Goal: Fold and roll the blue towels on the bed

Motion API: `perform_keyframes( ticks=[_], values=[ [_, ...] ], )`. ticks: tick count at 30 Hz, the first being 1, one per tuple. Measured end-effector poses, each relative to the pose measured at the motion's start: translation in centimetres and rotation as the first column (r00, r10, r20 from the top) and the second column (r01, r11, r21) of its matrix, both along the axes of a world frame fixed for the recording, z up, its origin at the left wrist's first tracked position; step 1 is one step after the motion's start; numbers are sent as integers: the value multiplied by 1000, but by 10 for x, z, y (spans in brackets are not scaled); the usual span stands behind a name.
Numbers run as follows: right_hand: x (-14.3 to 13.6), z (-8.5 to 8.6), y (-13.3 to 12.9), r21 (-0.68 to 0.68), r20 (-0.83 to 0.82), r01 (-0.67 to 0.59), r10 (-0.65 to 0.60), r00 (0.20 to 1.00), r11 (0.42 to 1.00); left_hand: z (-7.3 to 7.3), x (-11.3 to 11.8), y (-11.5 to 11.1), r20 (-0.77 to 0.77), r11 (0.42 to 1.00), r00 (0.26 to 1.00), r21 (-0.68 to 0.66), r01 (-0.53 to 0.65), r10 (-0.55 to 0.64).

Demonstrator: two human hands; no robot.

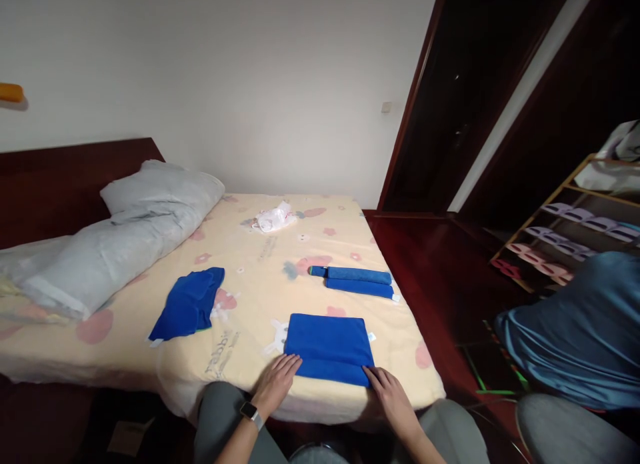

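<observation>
A blue cloth [330, 341] lies flat on the bed near its front edge, with a crease and a narrow folded band along the near side. At its near left corner, my left hand [279, 379] closes on the band, fingers on top and thumb hidden. My right hand [387, 389] grips the near right corner, fingertips over the edge. Beyond it lies a second blue cloth [359, 282], folded into a long narrow strip with a small dark end at its left. To the left, another blue cloth [189, 304] is crumpled, a white tag at its lower corner.
The bed [250, 284] has a patterned cream sheet. A grey quilt [130, 231] is bunched at the left by the headboard [60, 184]. A white plastic bag [275, 217] lies toward the wall. To the right are a shoe rack [575, 217] and a blue cloth-covered shape [580, 331].
</observation>
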State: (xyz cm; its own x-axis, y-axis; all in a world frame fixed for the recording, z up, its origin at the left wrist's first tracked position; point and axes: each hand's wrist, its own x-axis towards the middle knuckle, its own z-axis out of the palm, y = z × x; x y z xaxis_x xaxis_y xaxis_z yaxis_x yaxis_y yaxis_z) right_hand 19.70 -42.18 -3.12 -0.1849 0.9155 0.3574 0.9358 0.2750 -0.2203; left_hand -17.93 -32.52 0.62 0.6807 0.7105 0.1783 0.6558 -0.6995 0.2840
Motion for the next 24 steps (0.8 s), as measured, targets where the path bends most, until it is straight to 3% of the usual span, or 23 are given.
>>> perform_keyframes(
  ticks=[5, 9, 13, 17, 19, 24],
  values=[
    [-4, 6, 1, -170, -335, 85, -138, 932, 982, -5, 0, -2, 155, 984, 975, -107, -146, 161],
    [2, 5, 10, -301, -543, 104, -260, 798, 948, -13, -4, 6, 327, 911, 869, -309, -272, 371],
    [7, 2, 19, -360, -633, 85, -310, 709, 929, -22, -6, 15, 411, 841, 771, -460, -285, 486],
    [4, 0, 29, -391, -696, 147, -396, 598, 909, -23, -3, 18, 392, 815, 743, -459, -353, 542],
    [2, -1, 33, -391, -688, 184, -419, 592, 902, -20, 0, 18, 393, 815, 737, -446, -370, 550],
    [1, -1, 37, -321, -616, 267, -414, 670, 909, -11, 4, 19, 412, 809, 716, -451, -377, 564]
  ],
)
